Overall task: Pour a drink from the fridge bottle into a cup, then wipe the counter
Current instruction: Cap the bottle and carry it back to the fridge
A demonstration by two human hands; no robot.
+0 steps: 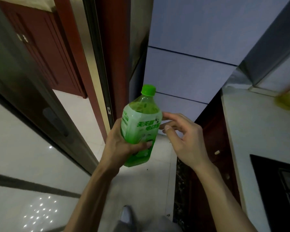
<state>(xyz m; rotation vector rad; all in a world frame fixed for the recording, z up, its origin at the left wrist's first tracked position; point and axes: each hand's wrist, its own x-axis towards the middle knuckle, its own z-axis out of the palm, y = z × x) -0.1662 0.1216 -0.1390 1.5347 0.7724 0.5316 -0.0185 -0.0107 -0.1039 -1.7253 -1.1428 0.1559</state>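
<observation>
On bottle [141, 129]: Chinese "绿茶"; larger green characters blurred.

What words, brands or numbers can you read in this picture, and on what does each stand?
"天天": the start of the large green print on the label of the bottle; the characters after it and the line below are too blurred to read.
"绿茶": small characters above that print's right end; faint, so uncertain.
Small white print on the label's left side: too small to read.
Nothing else here bears readable text.

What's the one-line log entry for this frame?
stage: pre-pour | left hand: grips green bottle | cap: on | right hand: open, beside bottle
</observation>
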